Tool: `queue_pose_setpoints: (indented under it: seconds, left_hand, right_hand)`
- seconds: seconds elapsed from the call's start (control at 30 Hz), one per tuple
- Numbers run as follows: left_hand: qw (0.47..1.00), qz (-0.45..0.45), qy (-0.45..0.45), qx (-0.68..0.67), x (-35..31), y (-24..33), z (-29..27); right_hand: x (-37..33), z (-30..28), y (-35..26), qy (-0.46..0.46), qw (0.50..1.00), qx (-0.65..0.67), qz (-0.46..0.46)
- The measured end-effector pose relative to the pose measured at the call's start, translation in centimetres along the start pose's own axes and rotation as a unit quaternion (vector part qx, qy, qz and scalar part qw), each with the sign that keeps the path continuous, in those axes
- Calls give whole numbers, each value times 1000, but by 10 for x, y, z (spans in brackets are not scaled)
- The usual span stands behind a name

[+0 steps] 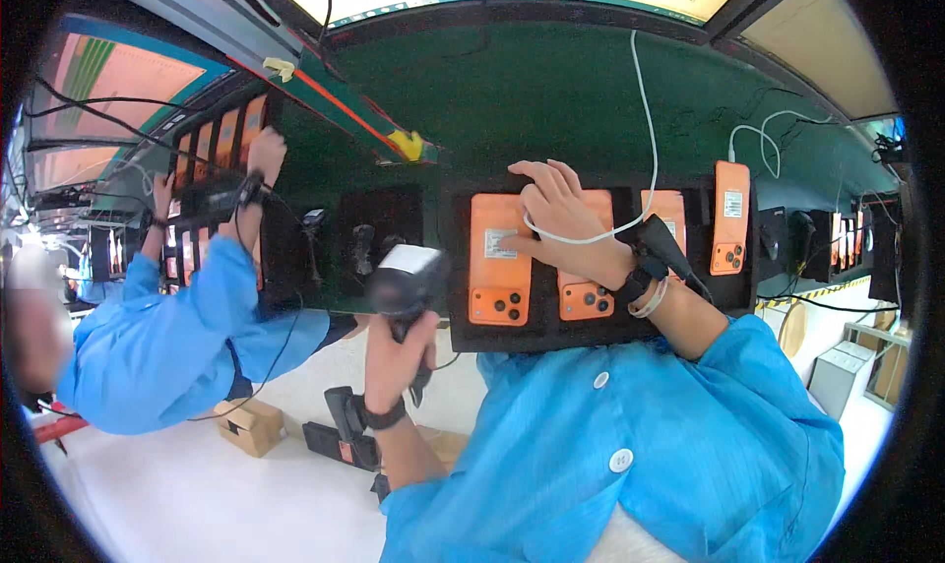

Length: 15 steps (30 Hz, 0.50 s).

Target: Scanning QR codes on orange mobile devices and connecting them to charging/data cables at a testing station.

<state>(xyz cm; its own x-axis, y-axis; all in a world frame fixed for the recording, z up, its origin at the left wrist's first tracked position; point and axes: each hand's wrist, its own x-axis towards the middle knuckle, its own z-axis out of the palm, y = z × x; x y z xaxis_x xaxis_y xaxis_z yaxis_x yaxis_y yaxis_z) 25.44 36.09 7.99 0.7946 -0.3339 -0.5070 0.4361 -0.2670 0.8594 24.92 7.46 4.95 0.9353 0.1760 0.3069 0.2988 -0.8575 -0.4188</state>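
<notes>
My left hand [399,361] is closed around a dark handheld scanner [404,285] with a light patch on top, held left of a black mat [541,338]. Several orange phones lie on this mat with their backs up. My right hand [566,209] spreads over the two left ones, its thumb touching the label of the leftmost phone [499,282]. Partly under that hand is the second phone [588,302]. A white cable [652,140] drapes over the hand and passes out of sight by the thumb. Farther right lie a third phone [661,205] and a fourth phone [729,230].
A second white cable [767,133] is attached to the top of the fourth phone. At left, a person in a blue coat [162,337] reaches over more orange phones [226,140]. A cardboard box [251,426] stands on the floor. A rail [345,110] crosses the green bench.
</notes>
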Motion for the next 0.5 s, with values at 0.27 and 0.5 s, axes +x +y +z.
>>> queue_pose_setpoints:
  seconds: [0.27,0.5]
  left_hand:
    - [990,-75,-97,76,-6,40,51]
    - [988,-75,-111,84,-7,50,53]
  right_hand:
    - [-4,4,6,55,998,-17,-17]
    - [-8,11,12,94,995,7,-24]
